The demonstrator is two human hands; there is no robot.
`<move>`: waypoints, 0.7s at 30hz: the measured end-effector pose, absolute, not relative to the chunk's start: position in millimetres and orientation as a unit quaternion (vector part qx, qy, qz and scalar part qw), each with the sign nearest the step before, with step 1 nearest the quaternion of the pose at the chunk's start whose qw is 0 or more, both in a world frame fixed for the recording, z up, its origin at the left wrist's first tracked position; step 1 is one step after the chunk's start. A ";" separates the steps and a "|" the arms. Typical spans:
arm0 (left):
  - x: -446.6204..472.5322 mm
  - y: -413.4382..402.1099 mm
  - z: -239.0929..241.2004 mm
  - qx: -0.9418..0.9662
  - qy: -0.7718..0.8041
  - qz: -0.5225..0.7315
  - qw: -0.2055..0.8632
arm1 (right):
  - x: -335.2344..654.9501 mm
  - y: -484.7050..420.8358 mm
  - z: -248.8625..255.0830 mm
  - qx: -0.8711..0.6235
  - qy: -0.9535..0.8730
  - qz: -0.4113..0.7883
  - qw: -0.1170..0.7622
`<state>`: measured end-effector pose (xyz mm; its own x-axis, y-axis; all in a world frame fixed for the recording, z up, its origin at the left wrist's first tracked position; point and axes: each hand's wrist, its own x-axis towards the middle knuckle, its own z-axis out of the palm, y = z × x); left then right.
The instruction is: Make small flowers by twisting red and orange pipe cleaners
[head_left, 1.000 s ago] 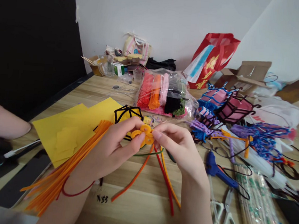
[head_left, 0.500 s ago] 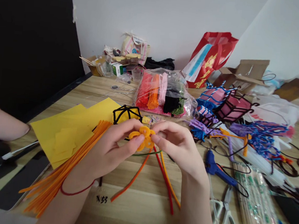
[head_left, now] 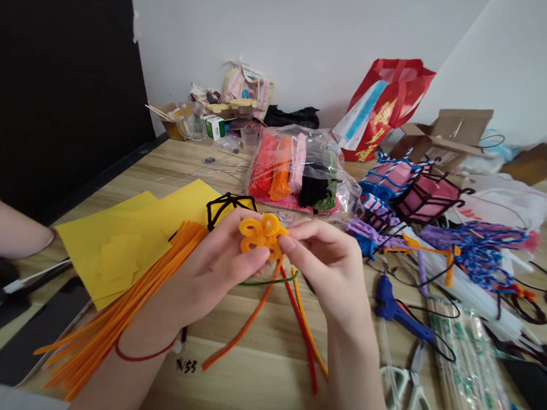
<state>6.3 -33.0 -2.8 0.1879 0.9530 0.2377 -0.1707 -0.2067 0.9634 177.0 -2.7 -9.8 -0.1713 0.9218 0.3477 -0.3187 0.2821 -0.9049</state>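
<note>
Between my hands is a small orange pipe-cleaner flower [head_left: 264,233] made of several looped petals. My left hand [head_left: 223,261] pinches its left and lower side between thumb and fingers. The thumb and forefinger of my right hand [head_left: 323,260] close on the petal at its right edge. Below the flower, an orange pipe cleaner [head_left: 248,327], a red pipe cleaner [head_left: 304,338] and a green pipe cleaner [head_left: 266,283] lie on the table. Just behind my left hand sits a black-framed yellow lantern piece [head_left: 228,209], partly covered by the fingers.
A bundle of orange pipe cleaners [head_left: 121,306] and yellow sheets [head_left: 145,216] lie left. On the right are a blue glue gun [head_left: 401,309], scissors [head_left: 415,383] and bagged wooden sticks [head_left: 472,369]. Another person's arm [head_left: 6,225] rests at the left edge. Behind lies a bag of pipe cleaners [head_left: 300,169].
The flower has turned and tipped so its petals face me more, and it sits slightly higher. My left thumb has shifted to its lower edge. Both hands keep hold.
</note>
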 end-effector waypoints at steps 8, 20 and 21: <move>4.1 -35.3 -3.5 0.590 0.386 0.533 0.468 | 180.5 -3.7 -8.9 -0.289 -0.563 0.569 0.524; -4.7 -32.4 2.7 0.618 0.389 0.443 0.520 | 184.4 -1.6 -11.9 -0.253 -0.608 0.553 0.510; -3.9 -31.3 4.0 0.604 0.377 0.442 0.546 | 184.8 -1.4 -12.3 -0.243 -0.614 0.552 0.510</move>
<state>-3.9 -31.3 4.0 0.3255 0.9375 0.1231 -0.0269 -0.1210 0.9923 184.8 -1.4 -12.3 -0.3624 0.8609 0.3571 -0.2643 0.2725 -0.9251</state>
